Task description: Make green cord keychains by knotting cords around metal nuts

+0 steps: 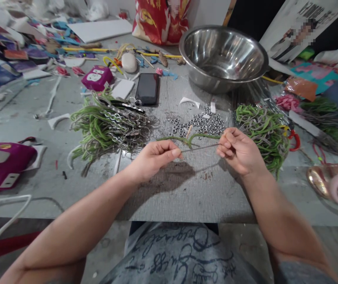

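Between my two hands a thin cord [200, 148] is stretched, dark grey along its straight part, with a green stretch curving behind it. My left hand [158, 156] pinches one end between thumb and fingers. The other end is gripped by the closed fingers of my right hand [240, 150]. Just beyond the cord lie many small shiny metal rings or nuts [207, 123]. A bundle of green and grey cords with metal chain pieces [106, 122] lies left of my left hand. Another green and grey cord bundle [263, 130] is beside my right hand.
A large steel bowl [225, 59] stands at the back right. A black phone [147, 89] lies beyond the rings, with a purple socket block [97, 78] to its left. Another purple socket block [9, 165] is at the left. Scraps cover the table's far left.
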A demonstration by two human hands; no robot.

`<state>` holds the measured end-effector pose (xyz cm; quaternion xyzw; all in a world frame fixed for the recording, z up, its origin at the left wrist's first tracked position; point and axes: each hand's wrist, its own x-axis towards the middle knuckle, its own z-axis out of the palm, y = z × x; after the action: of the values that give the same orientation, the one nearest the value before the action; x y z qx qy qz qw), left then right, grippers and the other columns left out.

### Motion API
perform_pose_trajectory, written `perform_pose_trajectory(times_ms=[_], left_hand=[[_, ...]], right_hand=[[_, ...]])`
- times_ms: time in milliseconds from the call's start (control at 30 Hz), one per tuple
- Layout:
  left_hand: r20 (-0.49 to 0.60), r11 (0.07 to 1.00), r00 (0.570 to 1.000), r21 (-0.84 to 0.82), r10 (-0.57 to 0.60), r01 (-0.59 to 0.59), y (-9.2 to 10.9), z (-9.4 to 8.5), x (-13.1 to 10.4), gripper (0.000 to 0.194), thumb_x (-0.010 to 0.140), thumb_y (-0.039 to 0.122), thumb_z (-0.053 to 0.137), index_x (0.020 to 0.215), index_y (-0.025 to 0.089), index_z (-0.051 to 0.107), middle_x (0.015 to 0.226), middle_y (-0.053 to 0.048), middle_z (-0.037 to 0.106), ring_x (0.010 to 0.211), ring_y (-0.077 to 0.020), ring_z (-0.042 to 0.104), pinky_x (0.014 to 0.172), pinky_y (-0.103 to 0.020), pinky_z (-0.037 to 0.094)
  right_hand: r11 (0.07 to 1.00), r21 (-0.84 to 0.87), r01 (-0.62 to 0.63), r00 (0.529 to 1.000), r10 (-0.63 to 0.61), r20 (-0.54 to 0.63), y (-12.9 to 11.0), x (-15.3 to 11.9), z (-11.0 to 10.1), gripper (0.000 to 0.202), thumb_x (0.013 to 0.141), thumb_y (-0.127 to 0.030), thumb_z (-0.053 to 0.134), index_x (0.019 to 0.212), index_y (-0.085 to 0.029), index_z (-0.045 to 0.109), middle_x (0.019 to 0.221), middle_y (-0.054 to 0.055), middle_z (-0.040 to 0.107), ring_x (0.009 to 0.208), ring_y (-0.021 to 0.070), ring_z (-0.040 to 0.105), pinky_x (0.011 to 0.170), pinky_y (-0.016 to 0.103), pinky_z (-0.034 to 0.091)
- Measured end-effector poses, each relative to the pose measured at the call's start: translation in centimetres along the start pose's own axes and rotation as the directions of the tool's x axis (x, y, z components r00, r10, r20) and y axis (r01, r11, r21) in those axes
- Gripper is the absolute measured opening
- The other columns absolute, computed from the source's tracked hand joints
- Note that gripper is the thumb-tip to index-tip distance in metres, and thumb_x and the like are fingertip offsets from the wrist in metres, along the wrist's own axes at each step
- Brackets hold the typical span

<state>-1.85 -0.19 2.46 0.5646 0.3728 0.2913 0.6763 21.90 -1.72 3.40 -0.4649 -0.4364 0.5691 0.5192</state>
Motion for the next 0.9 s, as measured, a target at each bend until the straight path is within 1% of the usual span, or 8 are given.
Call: perform_pose_trajectory(times_ms=[100, 200, 367, 433, 500, 600, 700, 900], left_hand=[[0.028, 1.000, 0.999, 0.014, 0.018, -0.019, 0.4, -0.5, -0.1, 0.032, 0.076, 0.048, 0.056, 0.072, 0.016, 0.056, 0.045, 0.008, 0.026, 0.040, -0.0044, 0.019, 0.040, -0.021, 0.016], [0.121, 0.940, 0.989, 0.321, 0.081, -0.116, 0.7, -0.5, -0.2, 0.025, 0.080, 0.039, 0.051, 0.073, 0.016, 0.059, 0.052, 0.003, 0.045, 0.046, -0.0064, 0.036, 0.045, -0.021, 0.027], [0.459, 0.435, 0.872, 0.759, 0.172, -0.485, -1.0, 1.2, -0.3, 0.026, 0.087, 0.023, 0.040, 0.083, 0.017, 0.065, 0.067, -0.003, 0.060, 0.058, -0.0104, 0.050, 0.053, -0.022, 0.035], [0.540, 0.300, 0.822, 0.766, 0.182, -0.569, -1.8, 1.9, -0.4, 0.027, 0.088, 0.023, 0.039, 0.086, 0.018, 0.066, 0.066, -0.003, 0.060, 0.056, -0.0110, 0.049, 0.052, -0.023, 0.034], [0.568, 0.220, 0.797, 0.767, 0.205, -0.603, -2.2, 2.2, -0.3, 0.027, 0.088, 0.029, 0.042, 0.090, 0.020, 0.068, 0.070, -0.004, 0.061, 0.059, -0.0126, 0.050, 0.053, -0.024, 0.035], [0.564, 0.173, 0.785, 0.772, 0.257, -0.612, -2.1, 2.1, -0.2, 0.031, 0.088, 0.040, 0.044, 0.089, 0.023, 0.070, 0.072, -0.005, 0.061, 0.066, -0.0155, 0.050, 0.059, -0.027, 0.036], [0.536, 0.179, 0.768, 0.766, 0.351, -0.617, -1.6, 1.9, -0.2, 0.036, 0.088, 0.042, 0.044, 0.076, 0.022, 0.071, 0.074, -0.005, 0.062, 0.072, -0.0170, 0.049, 0.067, -0.032, 0.036], [0.353, 0.214, 0.725, 0.798, 0.591, -0.563, -1.4, 1.9, -0.2, 0.027, 0.084, 0.028, 0.050, 0.064, 0.019, 0.066, 0.085, -0.004, 0.067, 0.084, -0.0195, 0.052, 0.075, -0.035, 0.037]], right_hand=[[1.000, -0.003, 0.025, 0.998, -0.025, -0.052, -0.8, 0.2, -1.2, 0.028, 0.072, -0.038, 0.066, 0.070, -0.023, 0.042, 0.054, -0.010, 0.036, 0.039, 0.0044, 0.029, 0.043, 0.023, 0.035], [0.985, -0.139, -0.099, 0.994, 0.103, 0.021, -1.0, 0.4, -2.8, 0.028, 0.070, -0.040, 0.068, 0.071, -0.022, 0.047, 0.052, -0.009, 0.040, 0.039, 0.0041, 0.031, 0.043, 0.022, 0.035], [0.745, -0.650, -0.149, 0.953, 0.283, 0.106, 0.7, 0.9, -4.5, 0.018, 0.074, -0.036, 0.061, 0.071, -0.019, 0.054, 0.052, -0.005, 0.047, 0.045, 0.0086, 0.042, 0.043, 0.023, 0.034], [0.624, -0.782, -0.004, 0.972, 0.187, 0.144, 1.6, 1.0, -3.8, 0.013, 0.077, -0.031, 0.057, 0.072, -0.019, 0.058, 0.059, -0.002, 0.055, 0.053, 0.0116, 0.049, 0.050, 0.026, 0.038], [0.513, -0.843, 0.163, 0.987, -0.095, 0.133, 2.5, 1.0, -2.4, 0.011, 0.079, -0.029, 0.057, 0.080, -0.020, 0.062, 0.080, 0.004, 0.061, 0.067, 0.0155, 0.055, 0.061, 0.031, 0.043], [0.317, -0.865, 0.388, 0.887, -0.383, 0.257, 3.6, 0.9, 0.3, 0.014, 0.080, -0.030, 0.059, 0.085, -0.019, 0.065, 0.092, 0.008, 0.062, 0.088, 0.0224, 0.056, 0.080, 0.040, 0.044], [0.171, -0.893, 0.415, 0.855, -0.408, 0.319, 4.6, 1.1, 2.0, 0.023, 0.078, -0.038, 0.062, 0.091, -0.018, 0.066, 0.096, 0.009, 0.063, 0.093, 0.0254, 0.054, 0.084, 0.042, 0.043], [0.201, -0.854, 0.480, 0.826, -0.431, 0.363, 5.9, 2.2, 2.2, 0.010, 0.081, -0.025, 0.058, 0.080, -0.020, 0.067, 0.088, 0.007, 0.064, 0.089, 0.0219, 0.054, 0.082, 0.038, 0.043]])
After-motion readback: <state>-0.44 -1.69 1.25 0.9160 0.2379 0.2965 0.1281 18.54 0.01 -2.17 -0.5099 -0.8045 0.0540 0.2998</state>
